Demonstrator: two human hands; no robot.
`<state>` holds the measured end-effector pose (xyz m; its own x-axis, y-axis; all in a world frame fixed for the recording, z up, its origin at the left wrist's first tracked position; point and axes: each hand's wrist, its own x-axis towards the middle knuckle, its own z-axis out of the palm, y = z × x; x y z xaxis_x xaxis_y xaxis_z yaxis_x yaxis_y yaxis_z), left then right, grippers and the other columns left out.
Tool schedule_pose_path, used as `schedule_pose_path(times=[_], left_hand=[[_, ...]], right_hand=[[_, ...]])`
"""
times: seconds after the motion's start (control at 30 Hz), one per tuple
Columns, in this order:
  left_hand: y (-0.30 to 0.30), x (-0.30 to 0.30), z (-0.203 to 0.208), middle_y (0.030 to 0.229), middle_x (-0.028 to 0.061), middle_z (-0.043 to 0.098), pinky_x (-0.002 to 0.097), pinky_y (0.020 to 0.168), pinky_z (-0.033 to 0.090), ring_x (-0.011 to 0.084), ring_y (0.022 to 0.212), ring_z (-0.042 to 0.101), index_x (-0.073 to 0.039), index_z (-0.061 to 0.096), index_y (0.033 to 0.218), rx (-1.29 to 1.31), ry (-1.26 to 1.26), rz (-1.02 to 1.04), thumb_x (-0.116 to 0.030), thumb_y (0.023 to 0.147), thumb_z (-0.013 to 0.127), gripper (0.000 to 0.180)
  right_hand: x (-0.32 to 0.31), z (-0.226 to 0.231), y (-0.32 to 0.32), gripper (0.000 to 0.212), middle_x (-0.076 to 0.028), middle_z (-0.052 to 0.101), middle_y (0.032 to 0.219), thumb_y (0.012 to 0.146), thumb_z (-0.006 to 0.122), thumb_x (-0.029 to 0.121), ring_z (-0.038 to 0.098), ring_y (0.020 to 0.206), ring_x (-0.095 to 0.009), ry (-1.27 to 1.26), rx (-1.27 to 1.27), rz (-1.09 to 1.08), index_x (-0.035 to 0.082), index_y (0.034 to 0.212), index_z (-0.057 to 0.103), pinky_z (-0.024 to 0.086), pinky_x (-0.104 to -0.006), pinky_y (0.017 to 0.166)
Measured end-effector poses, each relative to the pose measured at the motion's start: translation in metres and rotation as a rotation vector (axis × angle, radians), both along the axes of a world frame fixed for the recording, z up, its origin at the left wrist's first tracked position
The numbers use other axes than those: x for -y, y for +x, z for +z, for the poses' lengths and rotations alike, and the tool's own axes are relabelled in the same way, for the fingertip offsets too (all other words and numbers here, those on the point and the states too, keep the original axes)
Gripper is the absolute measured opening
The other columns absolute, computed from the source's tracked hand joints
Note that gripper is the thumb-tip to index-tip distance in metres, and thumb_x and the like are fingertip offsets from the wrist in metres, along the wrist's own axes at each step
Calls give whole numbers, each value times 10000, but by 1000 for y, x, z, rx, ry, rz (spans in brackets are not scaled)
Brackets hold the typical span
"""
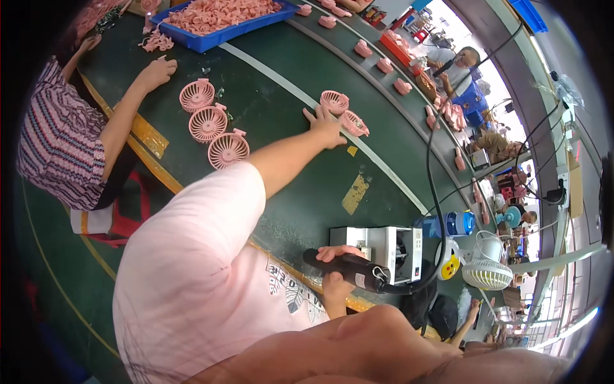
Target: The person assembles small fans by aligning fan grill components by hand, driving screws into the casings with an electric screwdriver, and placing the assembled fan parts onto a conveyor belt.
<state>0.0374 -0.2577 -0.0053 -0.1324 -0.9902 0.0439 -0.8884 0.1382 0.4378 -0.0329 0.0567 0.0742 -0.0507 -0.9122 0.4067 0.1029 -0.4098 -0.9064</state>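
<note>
My left hand (326, 125) is stretched far out over the dark green table (281, 147), fingers spread, resting against two round pink fan grilles (334, 101) (354, 123). It touches them without clearly gripping either. My right hand (336, 275) stays close to my body, closed around a black electric screwdriver (352, 269) whose cable (435, 179) loops upward. The screwdriver lies in front of a white box-shaped machine (390, 249).
Three more pink fan grilles (208, 123) lie by a co-worker in a striped top, whose hand (157, 70) rests on the table. A blue tray (211, 40) holds many pink parts. Pink pieces ride a conveyor (384, 64). A blue bottle (451, 224) and white desk fan (486, 272) stand at right.
</note>
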Motion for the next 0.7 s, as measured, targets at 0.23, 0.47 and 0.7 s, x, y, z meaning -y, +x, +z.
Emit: schedule_pose_path(times=[0.23, 0.47, 0.7], left_hand=[[-40, -73, 25, 1391, 166, 184, 714, 895, 126, 367, 1296, 99, -167, 357, 1289, 104, 68, -611, -422, 823, 478, 545], [72, -148, 44, 1147, 166, 406, 444, 867, 348, 322, 1092, 374, -57, 500, 1058, -244, -357, -930, -264, 681, 652, 456], [184, -195, 21, 1223, 185, 387, 511, 942, 259, 358, 1183, 322, -11, 511, 948, -170, -547, 101, -101, 656, 622, 325]], right_hand=[[-8, 0, 5, 500, -103, 539, 806, 640, 715, 75, 553, 781, -239, 11, -59, 75, 24, 1056, 442, 442, -401, 799], [-13, 7, 13, 488, -97, 555, 811, 657, 727, 146, 560, 824, -262, -80, -145, 22, 24, 1037, 446, 414, -441, 842], [-5, -2, 16, 522, -101, 563, 827, 703, 711, 343, 566, 833, -271, -107, -72, 62, 30, 1025, 444, 429, -436, 830]])
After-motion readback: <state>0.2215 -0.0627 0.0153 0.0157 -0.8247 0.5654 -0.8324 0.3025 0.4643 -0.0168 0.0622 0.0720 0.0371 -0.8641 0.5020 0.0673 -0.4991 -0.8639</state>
